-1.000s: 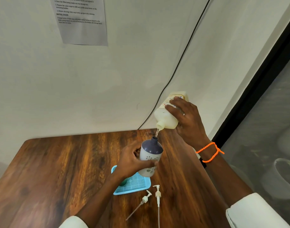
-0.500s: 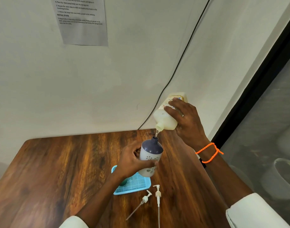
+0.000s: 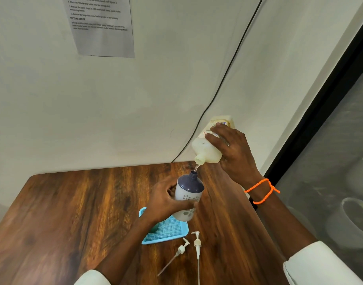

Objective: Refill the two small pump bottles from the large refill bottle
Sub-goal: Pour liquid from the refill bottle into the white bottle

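My right hand grips the large pale-yellow refill bottle, tipped mouth-down. A thin clear stream runs from its spout into the open neck of a small pump bottle, white with a dark blue top and flower marks. My left hand holds that small bottle upright above the blue tray. Two white pump heads with long tubes lie on the wooden table just in front of the tray. A green object on the tray is mostly hidden behind my left wrist.
A black cable runs down the white wall to the table's back edge. A printed sheet hangs on the wall at upper left. A dark-framed glass panel stands on the right, with pale pots behind it.
The refill bottle and my right hand have shifted very slightly; the stream keeps running. The small bottle and my left hand stay where they were.
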